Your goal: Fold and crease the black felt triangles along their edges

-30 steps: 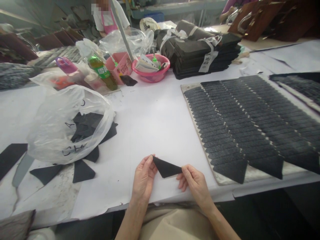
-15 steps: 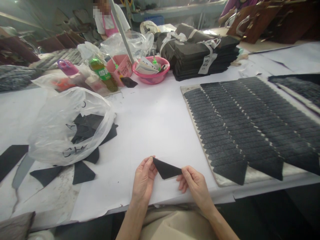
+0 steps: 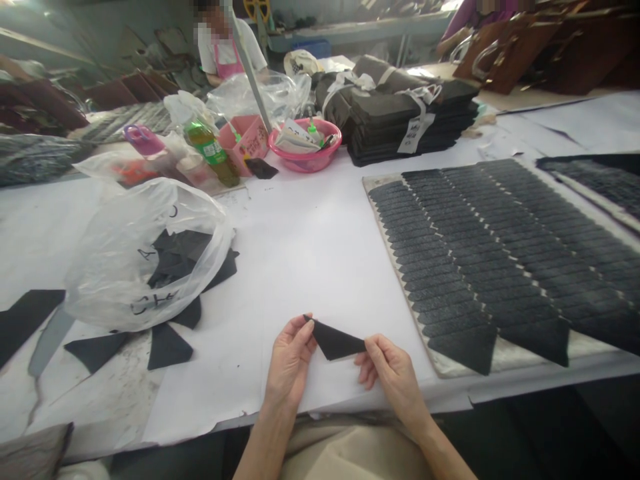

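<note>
Both of my hands hold one small black triangular fabric piece (image 3: 334, 341) just above the white paper-covered table (image 3: 310, 247) near its front edge. My left hand (image 3: 291, 360) pinches the piece's left tip. My right hand (image 3: 390, 370) pinches its right tip. To the right lies a board (image 3: 395, 257) covered with rows of overlapping black pieces (image 3: 500, 247). At the left, a clear plastic bag (image 3: 135, 257) holds more black pieces, and several lie loose beside it (image 3: 167, 347).
At the back stand a pink bowl (image 3: 305, 143), a pink box (image 3: 245, 140), a green bottle (image 3: 213, 153) and tied stacks of dark fabric (image 3: 400, 110). A second board of black pieces (image 3: 595, 173) lies far right. A person in a pink apron (image 3: 227, 50) works behind the table.
The view has tilted slightly. My hands and the black piece stay in nearly the same place and grip.
</note>
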`<state>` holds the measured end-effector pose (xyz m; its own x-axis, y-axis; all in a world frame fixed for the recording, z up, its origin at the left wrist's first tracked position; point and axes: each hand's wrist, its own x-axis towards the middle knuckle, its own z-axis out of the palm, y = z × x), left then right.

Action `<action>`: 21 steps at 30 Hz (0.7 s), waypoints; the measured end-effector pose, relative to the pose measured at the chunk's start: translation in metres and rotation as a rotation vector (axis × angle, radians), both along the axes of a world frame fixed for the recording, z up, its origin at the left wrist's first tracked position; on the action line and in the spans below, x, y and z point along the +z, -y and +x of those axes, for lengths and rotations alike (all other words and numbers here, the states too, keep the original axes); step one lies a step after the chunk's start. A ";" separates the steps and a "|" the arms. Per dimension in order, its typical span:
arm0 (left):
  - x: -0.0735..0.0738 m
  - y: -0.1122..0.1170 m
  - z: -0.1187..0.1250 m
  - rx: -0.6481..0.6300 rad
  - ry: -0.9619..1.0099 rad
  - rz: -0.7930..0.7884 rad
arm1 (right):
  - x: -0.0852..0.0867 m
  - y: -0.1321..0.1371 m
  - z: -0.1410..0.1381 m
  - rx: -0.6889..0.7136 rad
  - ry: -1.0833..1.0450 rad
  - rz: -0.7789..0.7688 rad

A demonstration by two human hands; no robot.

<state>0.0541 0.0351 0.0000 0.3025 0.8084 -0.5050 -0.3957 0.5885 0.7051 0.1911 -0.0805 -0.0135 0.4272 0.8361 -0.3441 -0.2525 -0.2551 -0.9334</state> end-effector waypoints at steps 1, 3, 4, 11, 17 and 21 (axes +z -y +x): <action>0.000 0.000 0.000 -0.002 0.002 0.001 | 0.000 0.000 0.000 -0.001 0.001 0.001; 0.000 0.000 0.001 -0.003 0.005 0.004 | 0.000 0.000 0.000 0.000 0.003 0.003; 0.000 0.000 0.001 -0.002 0.004 0.006 | 0.001 0.000 0.000 0.000 0.004 0.003; 0.000 -0.001 0.000 0.000 0.006 0.011 | 0.003 -0.001 0.001 0.003 0.004 0.002; -0.002 -0.001 -0.001 -0.005 0.005 0.020 | 0.004 -0.001 0.000 0.004 0.008 0.005; -0.003 -0.001 -0.001 -0.011 0.005 0.020 | 0.002 0.000 0.000 0.002 0.012 0.003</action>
